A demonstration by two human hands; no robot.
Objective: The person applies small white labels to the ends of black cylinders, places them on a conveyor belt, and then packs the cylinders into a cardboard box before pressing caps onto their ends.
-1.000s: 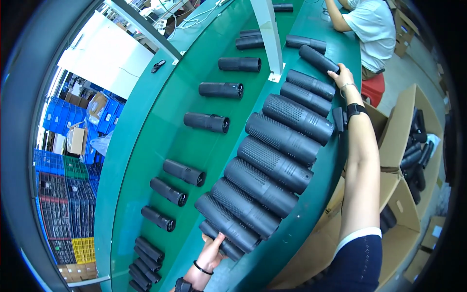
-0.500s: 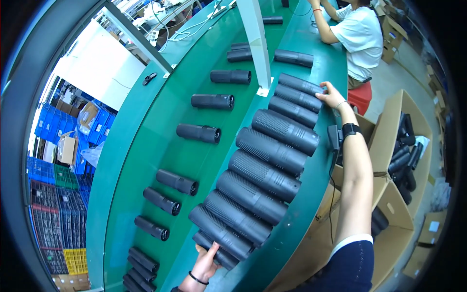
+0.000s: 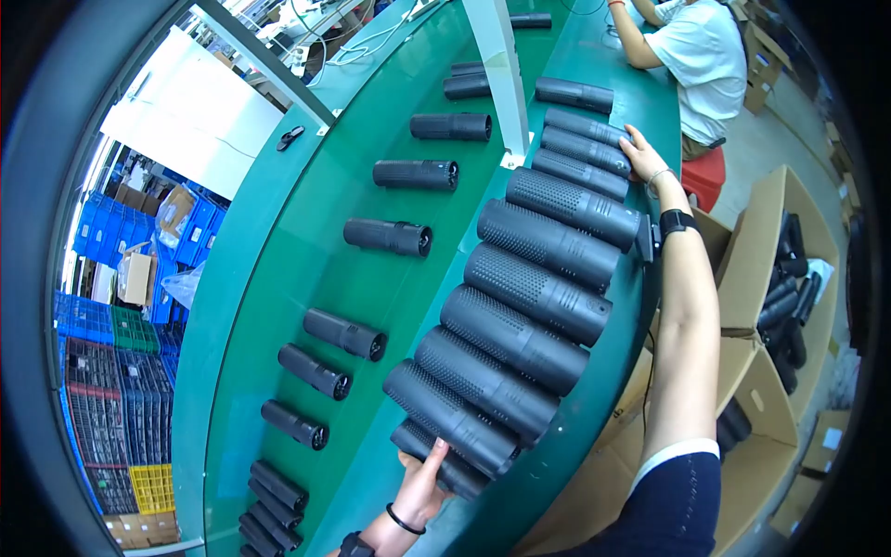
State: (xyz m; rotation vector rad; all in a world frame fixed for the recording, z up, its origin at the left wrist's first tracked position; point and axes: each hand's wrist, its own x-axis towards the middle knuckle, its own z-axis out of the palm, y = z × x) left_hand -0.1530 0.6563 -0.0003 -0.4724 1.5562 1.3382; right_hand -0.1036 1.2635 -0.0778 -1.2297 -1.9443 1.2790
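A row of black textured plastic tubes (image 3: 515, 339), several wide ones with thinner ones at both ends, lies side by side along the green bench. My left hand (image 3: 422, 483) grips the thin tube (image 3: 441, 459) at the near end, its thumb up against the neighbouring wide tube. At the far end my right hand (image 3: 647, 160) has its bent fingers against the right tips of the thin tubes (image 3: 585, 148); its palm side is partly hidden. The row lies between my two hands. Just beyond it rests a separate black tube (image 3: 574, 95).
Left of the row, more black tubes (image 3: 388, 238) lie spaced along a green belt (image 3: 306, 269). A pale metal post (image 3: 498, 79) stands beside the row's far end. Cardboard boxes (image 3: 756, 325) with black parts are at the right. A co-worker (image 3: 701, 65) sits at far right.
Both hands and the row of tubes have moved away along the bench, closer to the separate tube. The view has also shifted slightly.
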